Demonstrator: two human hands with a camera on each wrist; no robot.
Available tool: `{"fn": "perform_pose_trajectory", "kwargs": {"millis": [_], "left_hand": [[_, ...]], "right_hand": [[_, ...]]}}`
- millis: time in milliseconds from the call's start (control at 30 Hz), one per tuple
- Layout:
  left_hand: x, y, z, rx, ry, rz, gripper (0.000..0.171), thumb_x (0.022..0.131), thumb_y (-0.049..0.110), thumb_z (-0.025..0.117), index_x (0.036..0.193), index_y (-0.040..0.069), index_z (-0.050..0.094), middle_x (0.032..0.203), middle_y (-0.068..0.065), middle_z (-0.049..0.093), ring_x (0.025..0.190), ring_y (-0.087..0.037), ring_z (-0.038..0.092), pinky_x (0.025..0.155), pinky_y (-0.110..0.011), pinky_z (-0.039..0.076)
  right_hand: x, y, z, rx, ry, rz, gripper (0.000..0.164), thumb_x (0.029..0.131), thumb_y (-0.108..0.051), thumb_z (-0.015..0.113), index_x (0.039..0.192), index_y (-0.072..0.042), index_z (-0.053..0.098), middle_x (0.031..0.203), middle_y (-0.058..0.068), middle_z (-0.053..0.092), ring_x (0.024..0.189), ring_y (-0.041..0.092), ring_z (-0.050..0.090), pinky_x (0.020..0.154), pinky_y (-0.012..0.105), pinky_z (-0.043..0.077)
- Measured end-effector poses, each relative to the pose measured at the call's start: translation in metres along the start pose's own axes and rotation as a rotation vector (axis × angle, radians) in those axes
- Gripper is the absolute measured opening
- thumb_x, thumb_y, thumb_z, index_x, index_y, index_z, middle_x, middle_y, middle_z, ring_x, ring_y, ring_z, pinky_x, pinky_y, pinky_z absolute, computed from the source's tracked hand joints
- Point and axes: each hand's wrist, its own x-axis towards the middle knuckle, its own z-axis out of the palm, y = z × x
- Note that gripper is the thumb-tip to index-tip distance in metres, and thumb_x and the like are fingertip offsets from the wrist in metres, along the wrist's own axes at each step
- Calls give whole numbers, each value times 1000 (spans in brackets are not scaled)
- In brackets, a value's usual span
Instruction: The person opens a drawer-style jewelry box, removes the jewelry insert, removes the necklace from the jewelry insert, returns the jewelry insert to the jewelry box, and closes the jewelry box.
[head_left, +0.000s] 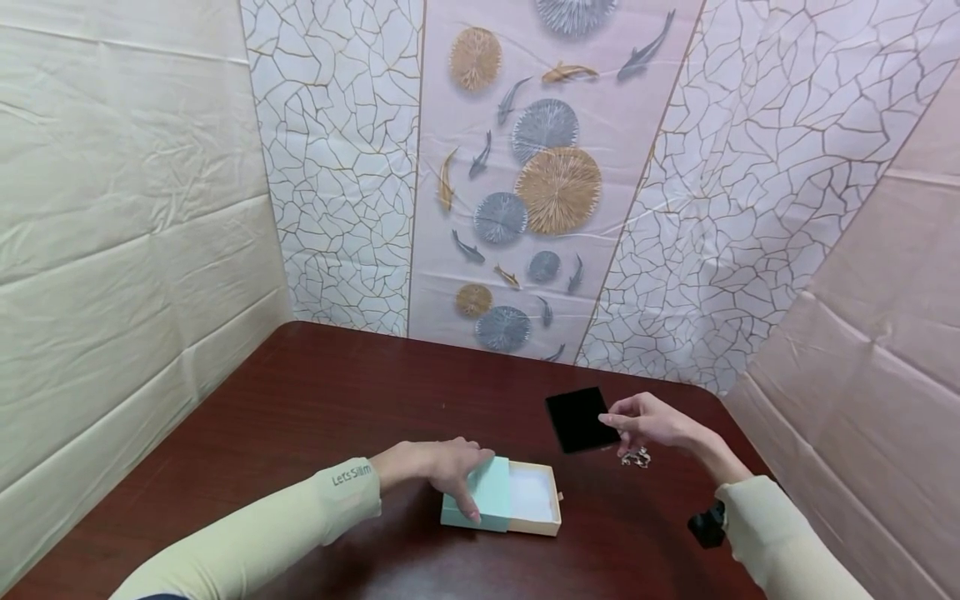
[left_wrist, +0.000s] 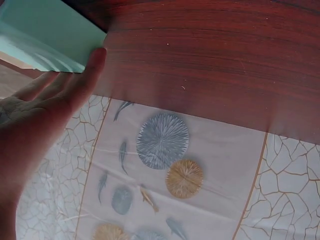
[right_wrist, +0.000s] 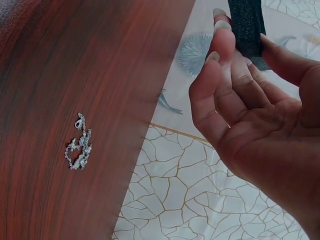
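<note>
A mint-green box sleeve (head_left: 492, 492) lies on the table with its cream drawer (head_left: 555, 508) pulled partly out to the right, showing a white inside. My left hand (head_left: 442, 465) grips the sleeve, thumb at the near side and fingers at the far side. In the left wrist view, those fingers lie along the wall of the green sleeve (left_wrist: 55, 35). Raised over the table, my right hand (head_left: 651, 419) pinches a thin black square foam pad (head_left: 579, 421) by its edge between thumb and fingers. Below that hand lies a silver chain bracelet with small charms (right_wrist: 82, 145), loosely bunched.
The dark red wooden table (head_left: 360, 383) ends at a patterned backdrop (head_left: 510, 250) with fish and round motifs. Plain cream cloth (head_left: 135, 208) stands along the left side. A small black device (head_left: 707, 527) hangs at the right sleeve cuff.
</note>
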Motion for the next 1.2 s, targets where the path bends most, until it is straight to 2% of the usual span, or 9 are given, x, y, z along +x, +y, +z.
{"fn": "perform_pose_trajectory", "kwargs": {"millis": [100, 267, 400, 633, 867, 967, 1067, 1200], "left_hand": [[0, -1, 0, -12, -6, 8, 93, 72, 50, 81, 145, 13, 38, 135, -6, 53, 124, -19, 49, 101, -32, 43], [-1, -2, 0, -53, -22, -5, 94, 74, 46, 81, 149, 14, 34, 138, -4, 50, 124, -17, 45, 102, -32, 43], [-3, -2, 0, -74, -25, -9, 95, 75, 45, 81, 150, 14, 32, 140, -4, 49, 125, -16, 44, 102, -33, 42], [-2, -2, 1, -76, -28, -15, 94, 75, 45, 80, 150, 15, 32, 141, -4, 48, 126, -17, 43, 103, -33, 42], [-2, 1, 1, -64, -21, -33, 96, 72, 48, 82, 149, 15, 34, 140, -4, 49, 130, -19, 43, 104, -34, 42], [-2, 2, 1, -67, -24, -38, 96, 73, 48, 81, 149, 15, 34, 142, -5, 48, 133, -20, 42, 105, -35, 41], [-3, 2, 1, -69, -26, -42, 95, 73, 47, 81, 149, 16, 34, 143, -5, 47, 134, -21, 41, 105, -35, 41], [-4, 2, -1, -63, -24, -40, 95, 73, 47, 81, 149, 15, 34, 143, -5, 47, 135, -21, 41, 105, -35, 42]], "right_hand": [[1, 1, 1, -8, -4, 3, 33, 98, -21, 55, 100, 11, 62, 73, 10, 69, 60, 16, 67, 58, 32, 55], [2, 1, 2, -7, -4, 11, 33, 98, -21, 56, 100, 11, 62, 72, 15, 67, 60, 17, 67, 56, 33, 55], [3, 0, 4, -10, -18, 13, 32, 98, -21, 57, 98, 11, 63, 66, 12, 66, 61, 18, 68, 55, 33, 54], [4, 0, 5, -31, -40, -3, 30, 97, -20, 58, 95, 10, 64, 69, 20, 66, 62, 24, 69, 56, 34, 55], [5, 5, 10, -53, -59, -6, 30, 96, -20, 59, 92, 10, 63, 69, 22, 67, 63, 25, 70, 57, 37, 56], [6, 7, 13, -60, -73, -3, 31, 96, -20, 59, 90, 10, 63, 69, 24, 68, 63, 25, 70, 54, 34, 54], [6, 7, 16, -57, -84, -1, 31, 96, -20, 60, 89, 10, 63, 70, 26, 68, 65, 31, 71, 51, 30, 52], [7, 7, 18, -39, -96, -1, 30, 96, -20, 59, 89, 9, 62, 71, 26, 67, 70, 42, 70, 56, 35, 55]]}}
